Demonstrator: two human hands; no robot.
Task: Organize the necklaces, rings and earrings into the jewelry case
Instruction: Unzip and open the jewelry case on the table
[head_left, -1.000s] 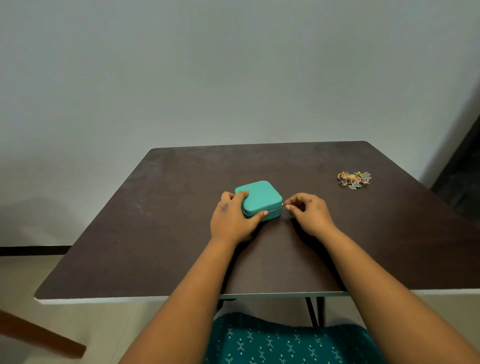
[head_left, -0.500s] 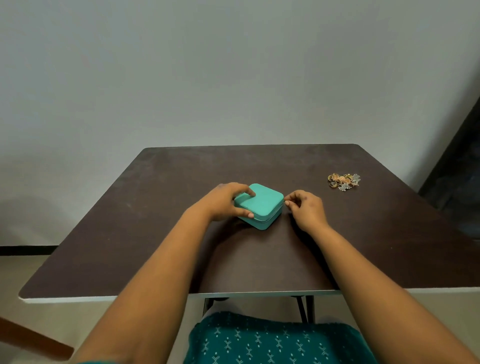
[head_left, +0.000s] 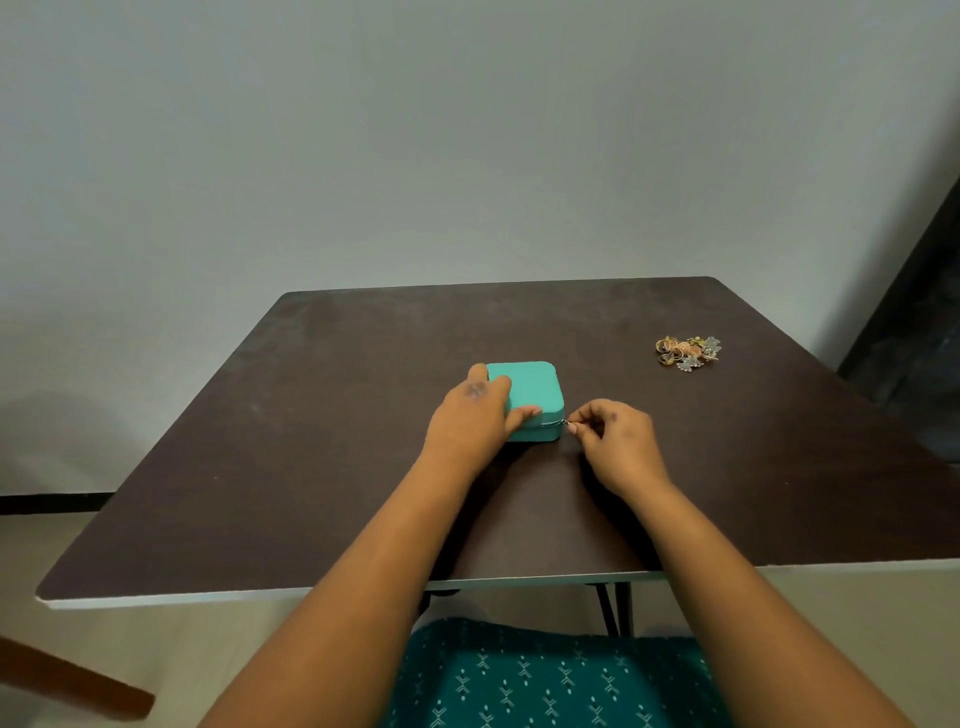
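A small teal jewelry case (head_left: 535, 392) lies closed on the dark brown table (head_left: 322, 452), near the middle. My left hand (head_left: 475, 415) grips the case from its left side, fingers over the lid and thumb on the front edge. My right hand (head_left: 615, 441) pinches the small metal zipper pull (head_left: 567, 425) at the case's front right corner. A small heap of jewelry (head_left: 687, 352), gold rings and silver leaf-shaped pieces, lies apart at the table's far right.
A plain grey wall stands behind the table. A dark doorway or panel (head_left: 914, 332) is at the right edge. Below the table's front edge are metal legs (head_left: 613, 605), a teal patterned cloth on my lap (head_left: 545, 675), and a wooden piece (head_left: 67, 680) at lower left.
The case has been turned back square to me. My left hand shifted from its far side to gripping its left side, and the zipper pull is now at the front right corner.
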